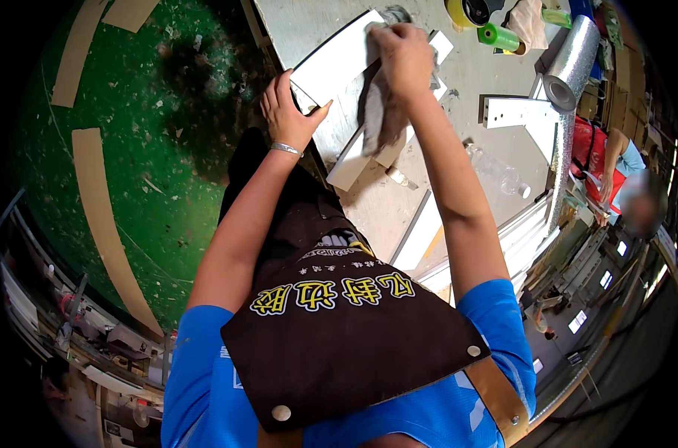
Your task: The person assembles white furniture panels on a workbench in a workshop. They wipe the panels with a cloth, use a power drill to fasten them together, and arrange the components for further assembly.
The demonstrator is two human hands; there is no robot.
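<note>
- nearest: dark apron [339, 336] on the person's chest, forearms reaching past it to the table [462, 78].
- left hand [290, 123]: nearer hand to the body, at the panel's near-left end. fingers wide, straddling the short end: thumb at the lower corner, fingertips by the left corner, holding it.
- white panel [335, 63]: at the table's left side, between the hands. from the left fingers it lies ahead and right; from the right fingers, back and left.
- long axis: diagonal, near-left to far-right. near end faces the left palm, far end runs up to the right hand. dark line along its upper-left long edge. can't tell if it sits flat or slightly tipped.
- right hand [407, 63]: farther out, at the panel's far end. fingers narrow, bunched on a grey cloth [378, 112] against the panel; cloth trails back toward the body. can't tell how hard they press.
- past the right hand: green roll [499, 37] toward the far edge, silver foil roll [573, 67] farther right.
- farthest: co-worker [611, 160] off to the right, well apart from the panel.
</note>
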